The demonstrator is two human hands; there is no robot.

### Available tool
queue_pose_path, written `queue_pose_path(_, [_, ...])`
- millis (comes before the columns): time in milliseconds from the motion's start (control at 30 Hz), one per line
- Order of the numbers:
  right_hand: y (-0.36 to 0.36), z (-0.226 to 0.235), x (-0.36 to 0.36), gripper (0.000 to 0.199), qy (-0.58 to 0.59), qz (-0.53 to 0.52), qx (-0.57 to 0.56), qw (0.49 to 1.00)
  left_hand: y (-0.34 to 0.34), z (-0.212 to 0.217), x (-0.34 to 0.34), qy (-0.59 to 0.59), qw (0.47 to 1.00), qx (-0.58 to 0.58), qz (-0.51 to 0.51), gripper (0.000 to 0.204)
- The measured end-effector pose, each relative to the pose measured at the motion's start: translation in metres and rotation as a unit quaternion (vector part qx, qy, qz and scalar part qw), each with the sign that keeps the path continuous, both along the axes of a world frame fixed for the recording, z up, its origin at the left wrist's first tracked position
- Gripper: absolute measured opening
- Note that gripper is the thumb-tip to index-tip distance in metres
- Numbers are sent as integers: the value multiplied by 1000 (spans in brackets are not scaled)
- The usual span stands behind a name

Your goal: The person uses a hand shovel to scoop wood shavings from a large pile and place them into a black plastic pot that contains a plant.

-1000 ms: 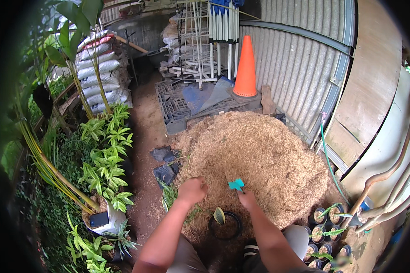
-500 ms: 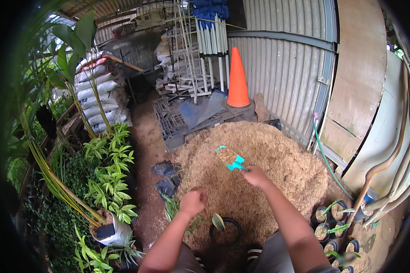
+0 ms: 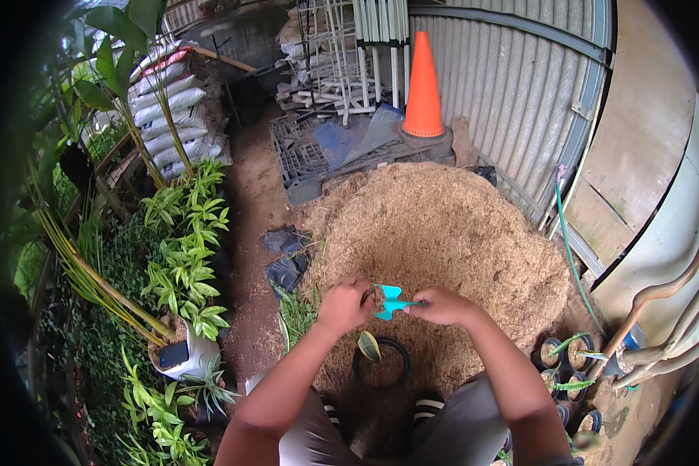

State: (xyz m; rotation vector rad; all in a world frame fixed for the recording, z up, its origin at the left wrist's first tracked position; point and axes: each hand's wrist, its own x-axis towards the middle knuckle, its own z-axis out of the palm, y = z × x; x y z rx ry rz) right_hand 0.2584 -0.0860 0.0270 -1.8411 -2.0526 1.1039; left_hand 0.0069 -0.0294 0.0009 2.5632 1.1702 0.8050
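Note:
My right hand is wrapped round the handle of a small turquoise hand trowel, held level over the near part of a mound of light brown, husk-like material. Some brown material shows at the front of its blade. There my left hand is held with curled fingers, right against the blade's tip; whatever they pinch is hidden. Below the trowel, between my feet, stands a round black pot. A yellow-edged green leaf sticks up at the pot's left side.
An orange traffic cone stands behind the mound. Stacked white sacks and leafy plants line the left. Small potted plants and a green hose are at the right. Black plastic lies left of the mound.
My right hand has drawn the loaded trowel back from the mound, toward me. My left hand has moved up and right to the blade's tip. The view has tipped downward.

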Motion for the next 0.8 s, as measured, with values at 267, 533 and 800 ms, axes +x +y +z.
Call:
queue_pose_path(267, [4, -10, 45, 45, 50, -115, -104, 987, 8, -13, -7, -35, 997, -61, 22, 19])
queue_pose_path(533, [5, -61, 75, 37, -66, -86, -208, 972, 2, -8, -5, 277, 889, -364, -16, 65])
queue_pose_path(800, [18, -81, 32, 30, -192, 11, -222, 956, 2, -36, -8, 339, 880, -329, -44, 61])
